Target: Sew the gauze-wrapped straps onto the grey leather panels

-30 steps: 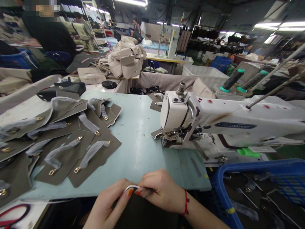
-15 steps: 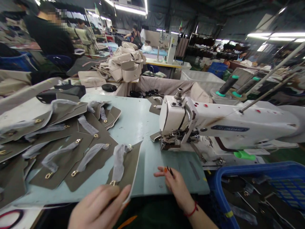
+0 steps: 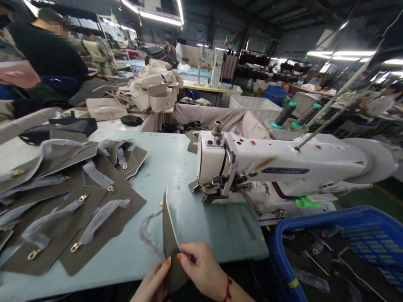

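Note:
An olive-grey bag panel (image 3: 171, 233) with a pale edge stands tilted over the front of the table, seen nearly edge-on. From its left side hangs a plastic-wrapped strap (image 3: 150, 235) with a gold ring at its top. My left hand (image 3: 154, 280) grips the panel's lower left side, thumb on its face. My right hand (image 3: 204, 266) pinches the pale right edge close by. Whether a small dark tool is still inside the right hand cannot be made out. A white sewing machine (image 3: 252, 161) stands beyond, to the right.
Similar panels with wrapped straps (image 3: 126, 222) overlap on the pale blue tabletop (image 3: 163, 163) at left. A blue plastic basket (image 3: 280, 247) holding more panels stands at lower right. Thread spools (image 3: 285, 113) rise behind the machine. Beige bag pieces (image 3: 157, 86) are heaped farther back.
The panel has turned from lying slanted to nearly edge-on and moved to the right. My right hand, earlier apart with a small dark tool, has come over to pinch its edge. The view has shifted.

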{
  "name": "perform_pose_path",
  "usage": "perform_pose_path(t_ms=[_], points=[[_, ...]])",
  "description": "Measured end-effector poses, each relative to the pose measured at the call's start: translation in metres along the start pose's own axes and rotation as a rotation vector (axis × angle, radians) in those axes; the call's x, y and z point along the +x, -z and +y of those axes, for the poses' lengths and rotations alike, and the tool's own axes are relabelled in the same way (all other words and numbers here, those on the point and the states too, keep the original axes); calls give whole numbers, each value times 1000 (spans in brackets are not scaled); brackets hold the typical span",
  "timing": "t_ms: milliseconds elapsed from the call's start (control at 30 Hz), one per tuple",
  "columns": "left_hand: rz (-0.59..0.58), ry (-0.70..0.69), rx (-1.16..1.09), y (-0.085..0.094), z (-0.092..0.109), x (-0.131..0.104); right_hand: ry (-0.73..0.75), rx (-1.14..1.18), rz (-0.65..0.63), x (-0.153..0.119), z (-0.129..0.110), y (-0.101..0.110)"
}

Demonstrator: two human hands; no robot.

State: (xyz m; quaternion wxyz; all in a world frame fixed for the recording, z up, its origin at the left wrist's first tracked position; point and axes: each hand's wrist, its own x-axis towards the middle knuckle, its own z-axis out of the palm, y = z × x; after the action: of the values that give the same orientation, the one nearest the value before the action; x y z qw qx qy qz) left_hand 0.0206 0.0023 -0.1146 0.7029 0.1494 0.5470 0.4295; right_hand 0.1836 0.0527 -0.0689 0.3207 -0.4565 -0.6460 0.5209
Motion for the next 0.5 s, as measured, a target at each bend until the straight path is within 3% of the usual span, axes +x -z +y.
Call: perform_pose_path(t_ms=[133, 267, 367, 500], points=[[-39, -44, -84, -45, 42, 30, -61, 111, 161, 23, -4, 11], [-90, -142, -105, -85, 76, 65, -149, 77, 328, 42, 2, 31], [-130, -174, -88, -104, 91, 85, -168, 78, 387, 52, 2, 45], [-138, -204, -62, -116, 102, 105, -158, 97, 435, 62, 1, 55]])
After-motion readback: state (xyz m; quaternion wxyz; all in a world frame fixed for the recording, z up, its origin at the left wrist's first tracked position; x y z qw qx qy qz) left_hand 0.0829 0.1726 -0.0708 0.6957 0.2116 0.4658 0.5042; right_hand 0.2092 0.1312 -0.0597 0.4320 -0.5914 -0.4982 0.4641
